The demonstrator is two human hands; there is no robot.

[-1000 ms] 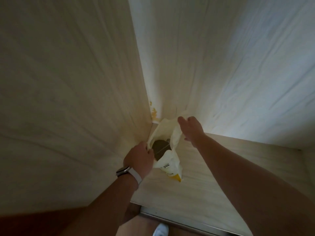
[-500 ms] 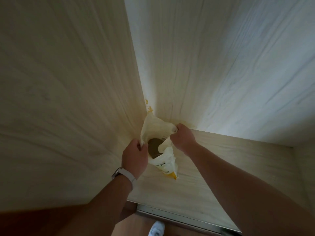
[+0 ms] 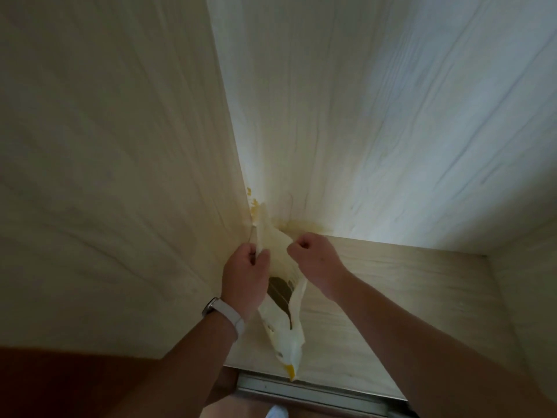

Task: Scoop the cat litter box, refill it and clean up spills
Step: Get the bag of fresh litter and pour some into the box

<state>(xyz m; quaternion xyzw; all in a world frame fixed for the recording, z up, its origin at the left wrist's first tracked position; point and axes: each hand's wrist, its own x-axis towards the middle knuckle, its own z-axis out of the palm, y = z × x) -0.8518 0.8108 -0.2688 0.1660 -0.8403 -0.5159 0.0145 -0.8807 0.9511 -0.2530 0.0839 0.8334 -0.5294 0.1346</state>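
1. A person reaches both bare arms into the corner of a pale wood-grain cabinet, where the left side panel (image 3: 105, 176) meets the back panel (image 3: 376, 116).
2. The left hand (image 3: 244, 274) is closed in a fist on the upper left edge of a cream-white bag (image 3: 283, 324), pinching it close against the side panel.
3. The right hand (image 3: 315, 256) is also fisted, clamped on the bag's upper right edge, so the two hands sit a little apart with the bag's top stretched between them.
4. The bag hangs down from the hands towards the near edge of the cabinet floor (image 3: 391, 312); whether it touches the floor I cannot tell. It shows a dark patch in its middle and a yellow corner at its lowest tip.
5. A pale watch band (image 3: 224, 315) wraps the left wrist.
6. Yellowish staining (image 3: 254, 208) marks the corner seam just above the bag.
7. A metal track (image 3: 310, 390) runs along the cabinet's front edge.
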